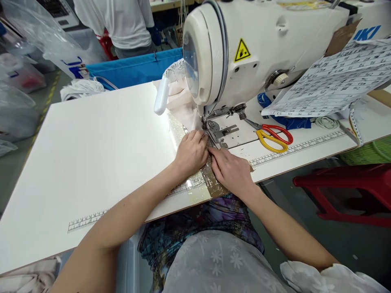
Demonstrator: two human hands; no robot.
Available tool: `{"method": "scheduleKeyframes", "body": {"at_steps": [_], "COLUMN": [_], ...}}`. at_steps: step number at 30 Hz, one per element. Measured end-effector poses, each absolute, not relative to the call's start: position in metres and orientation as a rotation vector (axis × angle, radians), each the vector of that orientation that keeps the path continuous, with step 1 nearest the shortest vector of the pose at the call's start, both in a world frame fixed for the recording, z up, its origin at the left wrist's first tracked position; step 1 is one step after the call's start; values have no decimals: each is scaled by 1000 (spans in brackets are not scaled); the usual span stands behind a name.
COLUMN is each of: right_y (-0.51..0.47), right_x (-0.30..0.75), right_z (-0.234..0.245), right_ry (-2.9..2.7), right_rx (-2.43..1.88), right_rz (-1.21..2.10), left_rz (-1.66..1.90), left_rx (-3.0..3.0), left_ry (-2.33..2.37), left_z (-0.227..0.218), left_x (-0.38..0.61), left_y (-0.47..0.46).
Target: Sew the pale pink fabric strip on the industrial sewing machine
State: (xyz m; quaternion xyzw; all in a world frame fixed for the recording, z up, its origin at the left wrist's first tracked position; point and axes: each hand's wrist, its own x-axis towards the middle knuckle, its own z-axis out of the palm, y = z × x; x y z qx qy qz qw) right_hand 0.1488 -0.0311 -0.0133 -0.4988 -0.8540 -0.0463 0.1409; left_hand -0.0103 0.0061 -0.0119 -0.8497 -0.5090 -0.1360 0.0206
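Note:
A white sewing machine (244, 44) stands on the white table (91, 154). Pale pink fabric (181, 103) lies behind the presser foot (210, 128). My left hand (191, 152) rests palm down just left of the presser foot, fingers curled and pressed onto whatever lies under them. My right hand (230, 169) sits beside it, fingertips pinched together near the foot. What they pinch is hidden by the fingers. Clear tape (207, 179) covers the table edge under both hands. White floral fabric (220, 260) lies in my lap.
Scissors (273, 136) with red and yellow handles lie right of the needle plate. A printed paper sheet (336, 79) leans on the machine. A red stool (345, 191) stands at the right, a blue bin (134, 69) behind the table. A person in white (122, 20) stands beyond.

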Motion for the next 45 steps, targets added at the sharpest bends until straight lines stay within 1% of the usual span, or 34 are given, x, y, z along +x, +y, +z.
{"method": "scheduleKeyframes", "body": {"at_steps": [7,11,14,18,22,24,28,30,33,35,37,39,41,42,43,45], "right_y": [-29,-33,-44,-74,-110,-125,-138,-135,-125,-121,-120,-122,-125,-127,-128,-131], "right_x": [139,146,166,209,246,254,251,245,234,230,227,226,225,225,224,222], "right_z": [-8,-8,-5,-6,-30,-52,-100,-118,-130,-131,-131,-131,-130,-129,-128,-126], "right_ry": [-2492,-2460,-2309,-1976,-1815,-1846,-2006,-2034,-2034,-2039,-2030,-2009,-1991,-1983,-1974,-1961], "right_rx": [-1589,-1514,-1348,-1260,-1364,-1400,-1310,-1284,-1236,-1181,-1133,-1094,-1058,-1047,-1038,-1010], "right_rz": [-126,-67,106,486,606,688,875,891,933,982,1004,1013,1030,1046,1066,1097], "left_rz": [-459,-480,-494,-506,-519,-528,-548,-545,-476,-342,-99,248,413,321,103,-457], "left_rx": [-2643,-2653,-2653,-2638,-2627,-2626,-2617,-2615,-2680,-2811,-3030,-3284,-3361,-3339,-3324,-3236], "left_ry": [-1638,-1656,-1676,-1733,-1760,-1758,-1763,-1754,-1709,-1688,-1677,-1670,-1750,-1871,-1995,-2274], "left_z": [-13,-14,-14,-14,-15,-17,-22,-14,18,44,58,47,9,-17,-44,-94], "left_x": [-16,-19,-21,-21,-22,-22,-20,-18,-20,-25,-33,-37,-33,-27,-19,5], "left_y": [15,17,18,18,18,18,19,14,-16,-54,-100,-142,-166,-170,-169,-160]}}
